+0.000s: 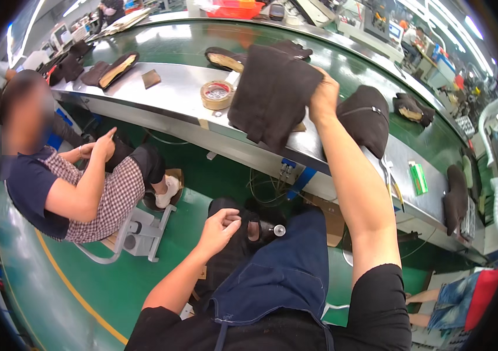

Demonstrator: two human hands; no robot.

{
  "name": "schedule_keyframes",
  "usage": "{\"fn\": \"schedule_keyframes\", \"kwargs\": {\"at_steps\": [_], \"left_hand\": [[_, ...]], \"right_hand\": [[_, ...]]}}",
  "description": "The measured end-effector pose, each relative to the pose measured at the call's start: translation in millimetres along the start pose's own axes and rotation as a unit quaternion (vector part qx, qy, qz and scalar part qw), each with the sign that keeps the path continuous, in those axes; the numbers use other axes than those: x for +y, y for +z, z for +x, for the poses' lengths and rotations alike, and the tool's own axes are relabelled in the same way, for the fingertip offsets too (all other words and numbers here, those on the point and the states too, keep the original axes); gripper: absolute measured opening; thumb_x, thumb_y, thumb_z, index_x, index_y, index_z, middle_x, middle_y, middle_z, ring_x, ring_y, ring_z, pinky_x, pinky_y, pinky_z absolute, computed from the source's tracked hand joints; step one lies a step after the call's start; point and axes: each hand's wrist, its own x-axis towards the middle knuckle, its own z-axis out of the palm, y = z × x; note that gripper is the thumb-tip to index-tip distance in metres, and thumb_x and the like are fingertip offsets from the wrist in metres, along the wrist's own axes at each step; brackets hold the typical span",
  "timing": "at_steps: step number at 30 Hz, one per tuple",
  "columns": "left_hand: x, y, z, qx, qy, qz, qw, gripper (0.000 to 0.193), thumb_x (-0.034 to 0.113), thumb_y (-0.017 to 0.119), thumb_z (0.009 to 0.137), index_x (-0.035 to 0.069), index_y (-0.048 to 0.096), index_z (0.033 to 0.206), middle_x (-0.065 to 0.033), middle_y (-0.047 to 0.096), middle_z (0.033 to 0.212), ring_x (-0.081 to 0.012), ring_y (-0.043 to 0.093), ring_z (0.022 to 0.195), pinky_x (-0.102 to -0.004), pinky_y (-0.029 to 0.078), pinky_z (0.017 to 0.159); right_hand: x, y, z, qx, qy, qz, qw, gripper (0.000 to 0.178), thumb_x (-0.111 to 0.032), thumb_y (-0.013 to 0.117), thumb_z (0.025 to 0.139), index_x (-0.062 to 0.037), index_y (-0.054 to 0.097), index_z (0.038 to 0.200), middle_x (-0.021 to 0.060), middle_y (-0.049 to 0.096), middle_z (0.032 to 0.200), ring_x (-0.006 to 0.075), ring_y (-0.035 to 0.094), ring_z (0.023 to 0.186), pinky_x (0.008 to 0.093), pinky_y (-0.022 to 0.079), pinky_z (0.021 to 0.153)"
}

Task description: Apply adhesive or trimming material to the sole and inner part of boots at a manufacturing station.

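My right hand [325, 96] reaches forward over the bench and grips the right edge of a dark brown soft boot [275, 96]. The boot's wide shaft faces me; part of its far end is hidden. Low over my lap, my left hand [220, 231] has loosely bent fingers and holds nothing I can see. Near it is a small round clear-and-metal thing [279, 230]. Just right of my right wrist stands another dark boot [366, 117] with a thin strap. A roll of tan tape [217, 95] lies to the left of the held boot.
A metal ledge [179, 79] runs along a green conveyor belt [167, 41] carrying more boots. Scissors or pliers [390, 181] and a green box [418, 178] lie at right. A seated co-worker [85, 175] is at left; another person [465, 298] is at lower right.
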Motion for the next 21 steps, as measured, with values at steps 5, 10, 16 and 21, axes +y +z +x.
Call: {"fn": "schedule_keyframes", "kwargs": {"at_steps": [5, 10, 16, 21], "left_hand": [[-4.5, -31.2, -5.3, 0.081, 0.029, -0.001, 0.996, 0.042, 0.011, 0.077, 0.09, -0.002, 0.065, 0.128, -0.0148, 0.075, 0.112, -0.0214, 0.073, 0.099, -0.0347, 0.058, 0.089], [44.5, -36.7, 5.1, 0.151, 0.188, 0.101, 0.965, 0.057, 0.012, 0.08, 0.086, 0.001, 0.059, 0.138, -0.0179, 0.065, 0.131, -0.0297, 0.065, 0.12, -0.039, 0.054, 0.099], [63.2, -39.7, 23.5, 0.248, 0.414, 0.27, 0.833, 0.062, 0.021, 0.074, 0.094, 0.004, 0.05, 0.148, -0.0154, 0.059, 0.141, -0.0298, 0.058, 0.131, -0.039, 0.045, 0.113], [60.6, -45.6, 6.3, 0.232, 0.335, 0.105, 0.907, 0.058, 0.022, 0.071, 0.097, 0.005, 0.05, 0.148, -0.0152, 0.06, 0.14, -0.0299, 0.059, 0.129, -0.0398, 0.047, 0.11]], "right_hand": [[-48.6, -7.9, 3.7, -0.031, -0.044, 0.052, 0.997, 0.028, 0.001, 0.051, 0.101, 0.002, 0.074, 0.116, 0.0097, 0.075, 0.107, 0.0173, 0.071, 0.094, 0.0301, 0.058, 0.086], [-151.2, 38.8, -57.8, -0.144, -0.12, -0.026, 0.982, 0.024, 0.002, 0.056, 0.1, 0.0079, 0.071, 0.118, 0.0092, 0.074, 0.113, 0.0145, 0.069, 0.098, 0.0267, 0.056, 0.089], [-204.6, 97.3, -138.6, -0.242, -0.089, -0.129, 0.957, 0.026, 0.008, 0.064, 0.089, 0.0048, 0.074, 0.114, 0.0061, 0.076, 0.109, 0.0116, 0.069, 0.096, 0.0261, 0.055, 0.087], [-175.8, 118.3, -194.5, -0.347, 0.048, -0.215, 0.912, 0.012, 0.004, 0.067, 0.091, 0.0004, 0.074, 0.1, 0.0064, 0.076, 0.091, 0.0152, 0.071, 0.084, 0.0315, 0.057, 0.078]]}}
